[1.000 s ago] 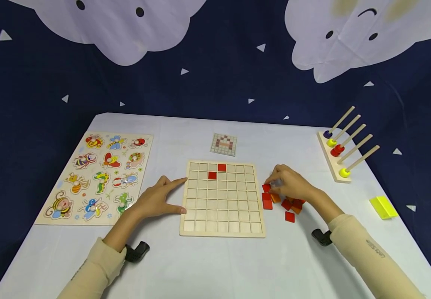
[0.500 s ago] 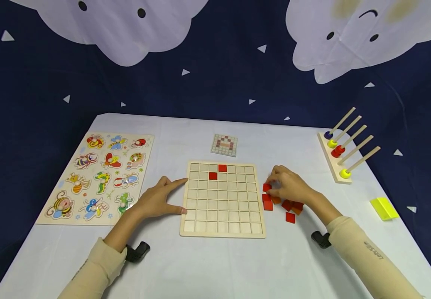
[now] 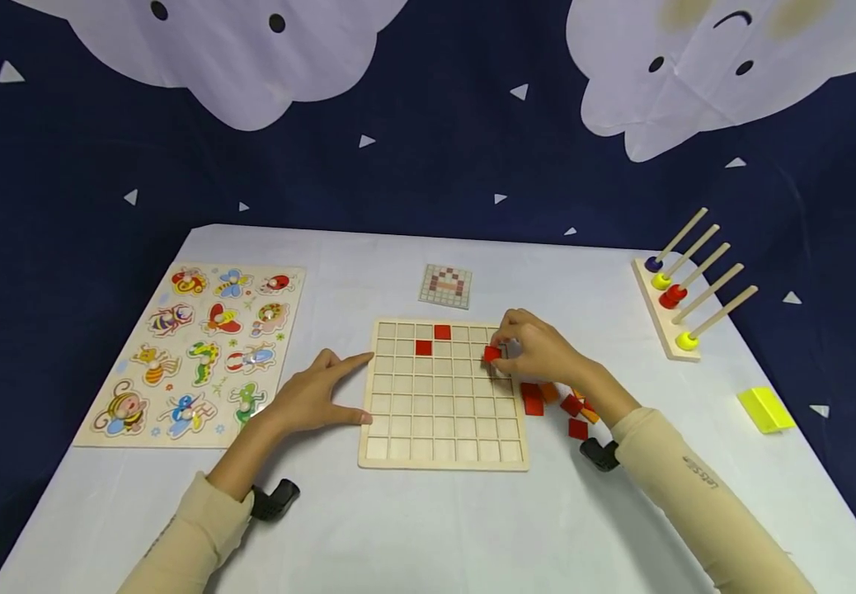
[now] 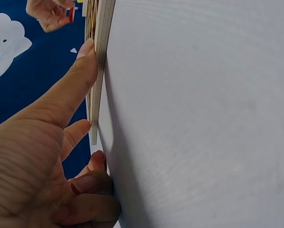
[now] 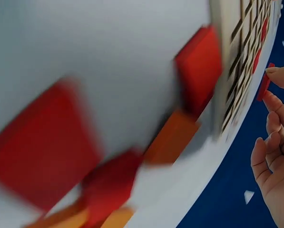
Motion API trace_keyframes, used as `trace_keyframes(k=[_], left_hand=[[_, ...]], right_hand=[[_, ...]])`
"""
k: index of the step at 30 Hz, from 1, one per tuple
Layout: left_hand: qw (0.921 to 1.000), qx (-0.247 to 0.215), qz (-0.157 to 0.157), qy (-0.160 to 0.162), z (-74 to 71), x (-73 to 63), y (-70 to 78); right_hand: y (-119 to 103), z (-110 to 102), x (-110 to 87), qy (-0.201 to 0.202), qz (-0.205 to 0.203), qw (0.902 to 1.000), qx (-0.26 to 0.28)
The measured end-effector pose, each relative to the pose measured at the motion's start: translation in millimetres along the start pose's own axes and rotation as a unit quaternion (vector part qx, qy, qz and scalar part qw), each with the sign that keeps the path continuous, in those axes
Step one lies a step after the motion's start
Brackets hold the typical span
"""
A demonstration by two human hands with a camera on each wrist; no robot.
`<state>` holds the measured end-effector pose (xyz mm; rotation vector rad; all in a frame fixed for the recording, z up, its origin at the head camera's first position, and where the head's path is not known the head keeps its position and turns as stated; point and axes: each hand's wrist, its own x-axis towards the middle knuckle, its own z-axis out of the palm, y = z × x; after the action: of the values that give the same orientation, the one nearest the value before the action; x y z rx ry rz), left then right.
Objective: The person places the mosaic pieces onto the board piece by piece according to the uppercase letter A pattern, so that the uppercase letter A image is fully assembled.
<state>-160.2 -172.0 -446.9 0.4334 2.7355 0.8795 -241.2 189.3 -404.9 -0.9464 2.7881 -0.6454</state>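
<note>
My right hand [image 3: 539, 355] pinches a red square tile [image 3: 492, 354] between thumb and fingers, above the right side of a wooden grid board [image 3: 443, 464]. The right wrist view shows the same tile [image 5: 264, 86] held at the fingertips, off the board. Two red tiles sit in cells of the board's upper rows, one being the upper tile [image 3: 442, 332]. Along the board's left edge rests my left hand [image 3: 309, 398], forefinger and thumb spread apart and touching the rim; its other fingers are bent in the left wrist view.
Several loose red and orange tiles [image 3: 533, 399] lie right of the board. Behind it is a small pattern card [image 3: 446, 286]. An insect puzzle board [image 3: 194, 355] lies at left. A peg stand with rings [image 3: 661, 309] and a yellow block [image 3: 766, 410] are at right.
My right hand has picked a red tile from the loose pile and moved left with it, over the board. The left hand stays at the board's edge.
</note>
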Motion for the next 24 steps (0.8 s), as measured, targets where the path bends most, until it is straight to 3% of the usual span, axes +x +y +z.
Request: trace_keyframes(k=[10, 24], left_hand=[[1.0, -0.001, 0.002, -0.001, 1.2, 1.0, -1.3], [1.0, -0.005, -0.004, -0.004, -0.5, 0.7, -1.1]], right_hand=[[-31.0, 18.8, 32.6, -0.023, -0.029, 0.9993, 0.01], [-69.4, 43.7, 62.9, -0.043, -0.073, 0.9964, 0.0]])
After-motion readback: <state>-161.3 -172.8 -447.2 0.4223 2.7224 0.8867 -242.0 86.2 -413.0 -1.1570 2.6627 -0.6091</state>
